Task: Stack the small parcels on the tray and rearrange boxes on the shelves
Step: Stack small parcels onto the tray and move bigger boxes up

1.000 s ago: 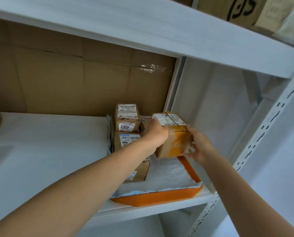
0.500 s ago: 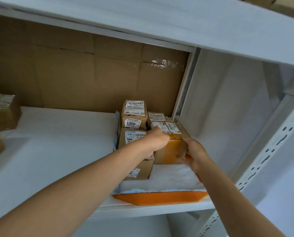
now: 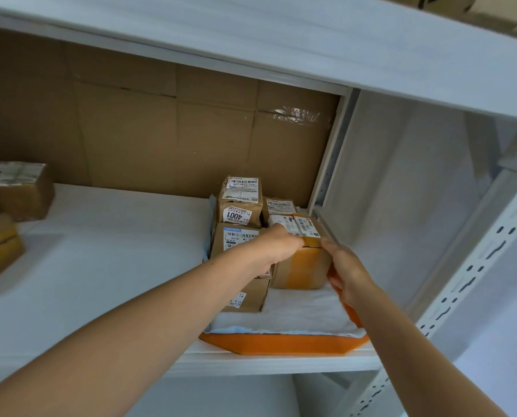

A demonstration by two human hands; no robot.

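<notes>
An orange tray (image 3: pixel 284 344) lined with white padding sits at the right end of the white shelf (image 3: pixel 100 266). Several small brown parcels with barcode labels stand on it; one at the back left is marked 4001 (image 3: pixel 239 213). A taped parcel (image 3: pixel 304 263) stands on the tray's right side, in front of another parcel. My left hand (image 3: pixel 277 246) grips its top left edge. My right hand (image 3: pixel 346 272) holds its right side and front corner.
Brown boxes (image 3: pixel 16 191) are stacked at the shelf's left end. Cardboard sheets line the back wall. A white upright with slots (image 3: pixel 477 281) stands at the right, and another shelf board runs close overhead.
The taped parcel, held in the air a second ago, has gone down and back onto the tray's right side. Both hands have stayed on it.
</notes>
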